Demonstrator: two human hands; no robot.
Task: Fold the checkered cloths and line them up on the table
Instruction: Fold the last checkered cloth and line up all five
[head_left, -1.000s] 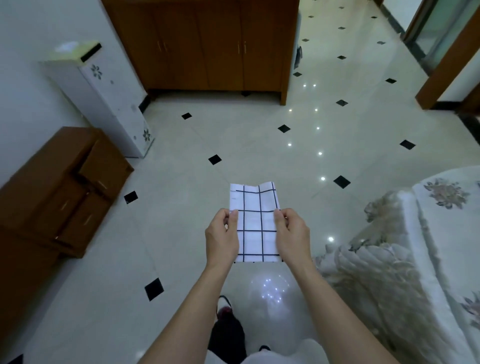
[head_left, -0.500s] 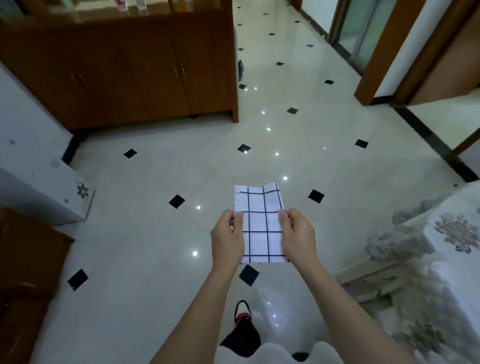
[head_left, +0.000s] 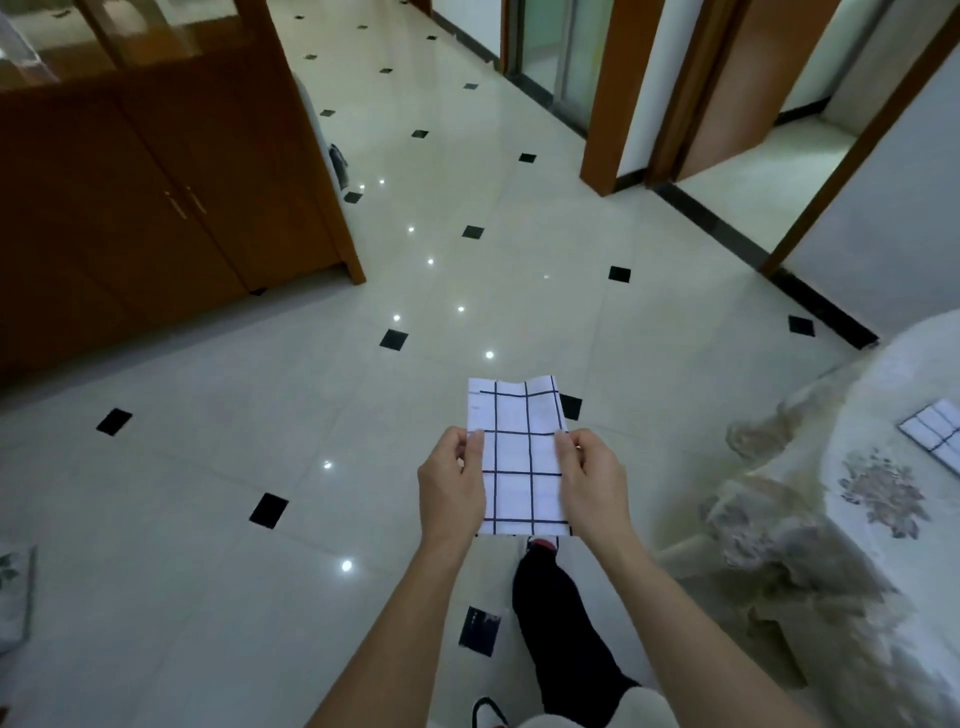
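A folded white cloth with a dark grid pattern is held flat in the air in front of me, above the tiled floor. My left hand pinches its left edge and my right hand pinches its right edge, thumbs on top. At the far right a second checkered cloth lies on the table covered with a floral cloth; only part of it shows at the frame edge.
A brown wooden cabinet stands at the left. Door frames and an open doorway lie ahead on the right. My dark-trousered leg and shoe step forward below the cloth. The glossy tiled floor stretches between.
The view has swung right as I walk: the cabinet has slid left, the doorways and the second cloth on the table have come into sight. Both hands keep the same hold.
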